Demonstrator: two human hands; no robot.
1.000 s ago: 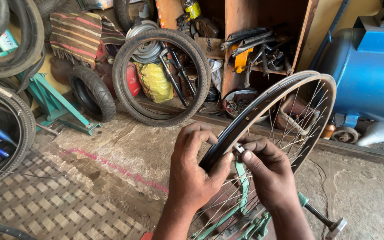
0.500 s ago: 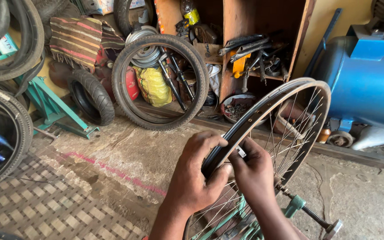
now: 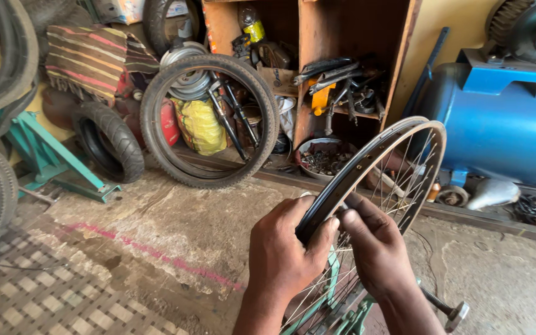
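Fingers of both hands close on the near edge of a bare spoked bicycle rim (image 3: pixel 376 152), one hand to each side of the same short stretch of it. On the left hand (image 3: pixel 283 251) the fingers curl over the rim's outer face while the thumb (image 3: pixel 325 232) presses in from the inner side, so the dark metal runs between thumb and fingers. On the right hand (image 3: pixel 373 248) the thumb and forefinger (image 3: pixel 364 208) pinch at the rim's inner edge, just beside the left thumb and touching it or nearly so (whether something small sits in that pinch cannot be told). From the hands the rim rises up and to the right, tilted, its spokes fanning down toward a green metal stand (image 3: pixel 336 304) below the wrists.

Beyond the hands, across the cracked concrete floor (image 3: pixel 187 229), a large tyre (image 3: pixel 209 121) leans upright against a wooden shelf unit (image 3: pixel 308 74) crowded with tools. A smaller knobbly tyre (image 3: pixel 110 139) sits left of it, and a blue tank (image 3: pixel 504 124) stands to the right.
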